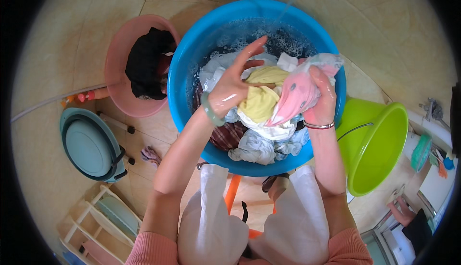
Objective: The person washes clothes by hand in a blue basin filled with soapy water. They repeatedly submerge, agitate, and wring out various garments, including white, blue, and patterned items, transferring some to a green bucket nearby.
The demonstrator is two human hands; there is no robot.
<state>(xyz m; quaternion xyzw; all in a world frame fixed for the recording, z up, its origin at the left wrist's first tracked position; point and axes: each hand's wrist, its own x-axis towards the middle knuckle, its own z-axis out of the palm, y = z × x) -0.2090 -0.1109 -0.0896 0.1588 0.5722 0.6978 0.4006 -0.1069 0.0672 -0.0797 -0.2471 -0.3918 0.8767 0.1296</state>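
Observation:
A large blue tub [176, 68] holds soapy water and a heap of wet laundry. My right hand [321, 97] is closed round a bunched pink cloth [294, 96] with grey spots, over the right side of the tub. My left hand [235, 85], wet and with its fingers spread, is beside a yellow cloth [261, 102], one finger reaching across it. Under my hands lie white and pale blue cloths [257, 146] and a dark red checked cloth [228, 134]. Whether the yellow and pink cloths are one garment, I cannot tell.
A pink basin [117, 68] with black clothing [149, 63] stands at the left. Below it are a folded grey-blue basin [89, 145] and a cream rack [96, 221]. At the right, a lime green bucket [379, 145] is tilted against the tub. Another person's arm [403, 212] shows at lower right.

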